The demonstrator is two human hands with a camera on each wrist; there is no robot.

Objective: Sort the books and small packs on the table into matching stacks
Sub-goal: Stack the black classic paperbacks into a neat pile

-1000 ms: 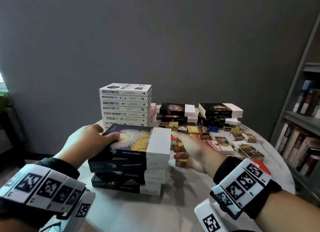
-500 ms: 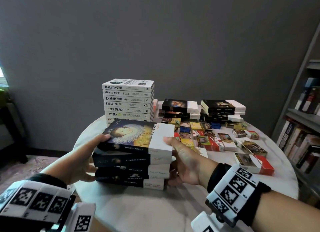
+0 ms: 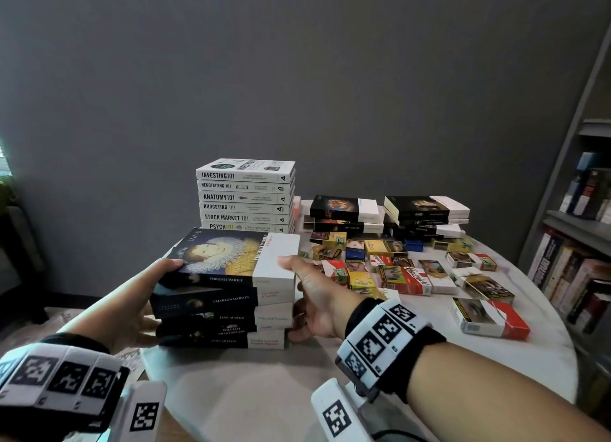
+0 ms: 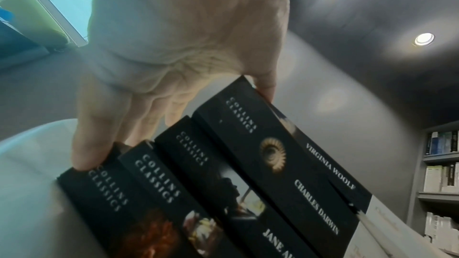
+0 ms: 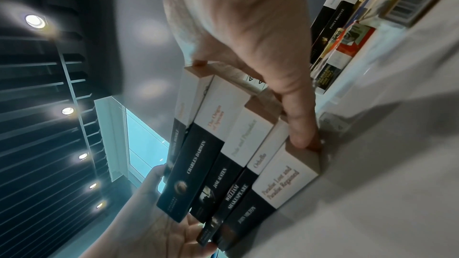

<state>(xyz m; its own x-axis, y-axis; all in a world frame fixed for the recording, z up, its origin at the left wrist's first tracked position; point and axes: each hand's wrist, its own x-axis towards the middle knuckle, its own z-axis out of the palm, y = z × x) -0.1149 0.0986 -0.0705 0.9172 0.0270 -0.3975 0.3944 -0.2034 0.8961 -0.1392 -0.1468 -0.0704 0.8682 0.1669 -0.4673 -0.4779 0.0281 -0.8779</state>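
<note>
The fingers of my left hand lay straight and spread against the dark end of the stack, thumb over its top cover. Those of my right hand pressed the white end likewise. I judged the squeeze was meant to square the five books, which sat between both palms on the tabletop, loose packs just beyond the right.

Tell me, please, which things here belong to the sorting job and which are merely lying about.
Job:
- Collins Classics stack, pressed between left hand and right hand
- 101-series stack
- black-and-white book stacks behind
- loose cigarette packs
- round table

Lying about:
- bookshelf
- ceiling lights
</note>
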